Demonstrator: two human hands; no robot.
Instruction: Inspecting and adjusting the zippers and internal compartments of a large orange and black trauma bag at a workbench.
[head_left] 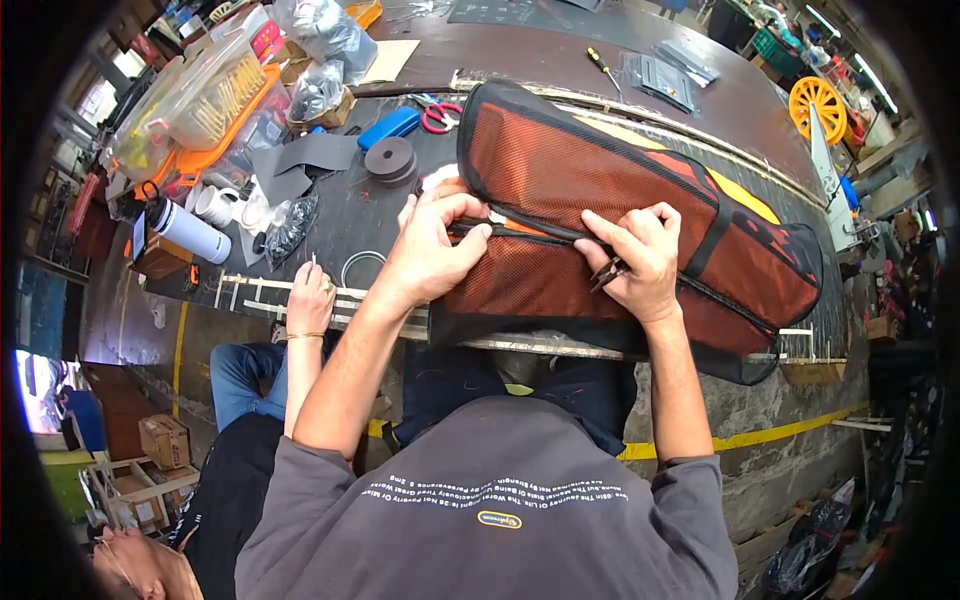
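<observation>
A long bag (545, 290) of orange-red mesh with black edging lies across the table in front of me. A black zipper (725, 307) runs lengthwise along it, parted near its left end. My left hand (428, 245) pinches the zipper edge there between thumb and fingers. Closed around a small dark metal tool (608, 274), probably snips, my right hand (642, 262) also touches the zipper with its thumb and forefinger. The tool's far end is hidden in the palm. Beyond my left hand lie a roll of dark tape (391, 161) and red-handled scissors (441, 118).
A co-worker's hand (310, 298) rests at the table edge on my left. Nearby stand a white bottle (190, 232) and clear plastic boxes (205, 95). A blue case (389, 128) sits behind the tape. Toward the back lie a screwdriver (603, 70) and bagged flat parts (660, 80).
</observation>
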